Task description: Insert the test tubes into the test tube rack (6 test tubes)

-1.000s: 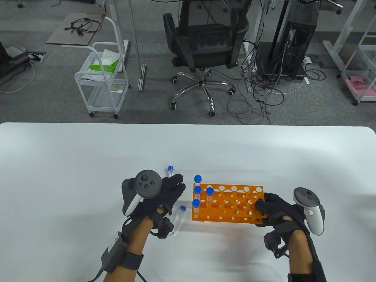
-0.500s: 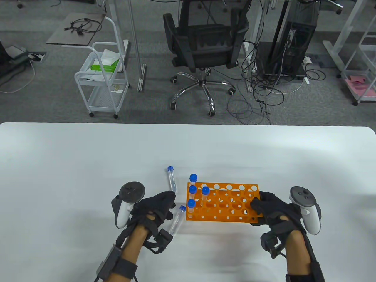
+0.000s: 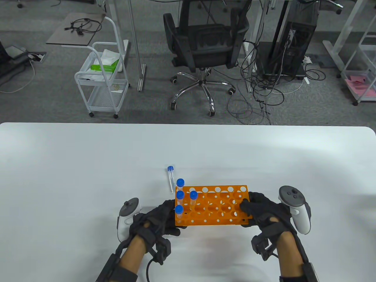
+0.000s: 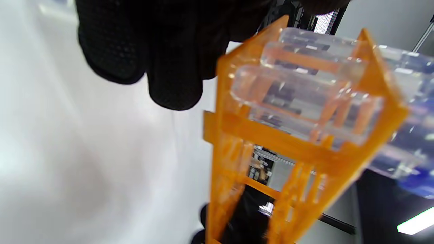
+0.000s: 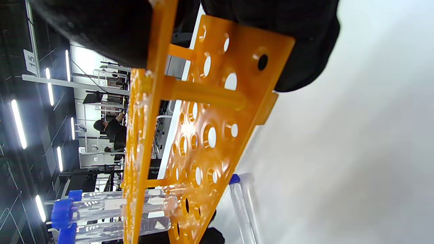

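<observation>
Beyond the far edge of the white table [image 3: 88,152] stands a black office chair [image 3: 205,44] on grey carpet, a white wire cart [image 3: 101,82] to its left holding a green packet [image 3: 102,68] — and a tangle of black cables [image 3: 258,94] to its right.

Bright orange on the test tube rack [image 3: 217,207], its top plate dotted with rows of round holes showing white table [image 3: 88,164] through them. Four clear test tubes [image 3: 179,195] stand at its nine o'clock end, each with a royal blue cap. A fifth clear tube [image 3: 170,179], blue cap too, lies on the white table at eleven o'clock from the rack. Left hand [image 3: 155,218] and right hand [image 3: 264,210] both wear black knit gloves with a fine dotted weave. The trackers [image 3: 293,205] are white with dark grey faces. In the right wrist view the rack [image 5: 190,135] glows translucent orange.
</observation>
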A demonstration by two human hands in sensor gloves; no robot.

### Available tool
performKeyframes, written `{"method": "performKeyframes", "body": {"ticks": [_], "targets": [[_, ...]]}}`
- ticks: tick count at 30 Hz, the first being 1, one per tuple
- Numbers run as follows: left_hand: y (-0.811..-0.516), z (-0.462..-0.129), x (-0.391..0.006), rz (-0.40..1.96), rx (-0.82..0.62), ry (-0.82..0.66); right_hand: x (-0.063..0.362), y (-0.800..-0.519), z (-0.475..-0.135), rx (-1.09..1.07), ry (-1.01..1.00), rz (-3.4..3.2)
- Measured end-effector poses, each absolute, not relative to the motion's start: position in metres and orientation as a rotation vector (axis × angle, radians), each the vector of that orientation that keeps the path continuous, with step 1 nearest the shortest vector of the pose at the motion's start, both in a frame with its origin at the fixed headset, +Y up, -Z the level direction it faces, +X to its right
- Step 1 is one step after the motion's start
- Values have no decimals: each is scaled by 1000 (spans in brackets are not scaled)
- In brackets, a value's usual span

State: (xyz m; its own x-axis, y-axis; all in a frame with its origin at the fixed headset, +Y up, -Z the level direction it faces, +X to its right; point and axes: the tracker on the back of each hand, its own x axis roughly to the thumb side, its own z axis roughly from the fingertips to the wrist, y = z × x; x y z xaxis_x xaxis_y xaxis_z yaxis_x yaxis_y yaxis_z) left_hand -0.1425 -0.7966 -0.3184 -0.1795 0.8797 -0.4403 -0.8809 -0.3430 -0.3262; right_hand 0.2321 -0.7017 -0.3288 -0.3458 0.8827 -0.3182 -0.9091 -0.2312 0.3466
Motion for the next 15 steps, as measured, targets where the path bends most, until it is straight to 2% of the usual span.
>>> {"method": "performKeyframes", "body": {"ticks": [6, 15], "targets": [[-805, -323, -138, 1926, -772, -129, 225, -704, -329, -54, 590, 1834], [-808, -326, -137, 2066, -774, -196, 214, -701, -326, -43, 557, 1816]]}}
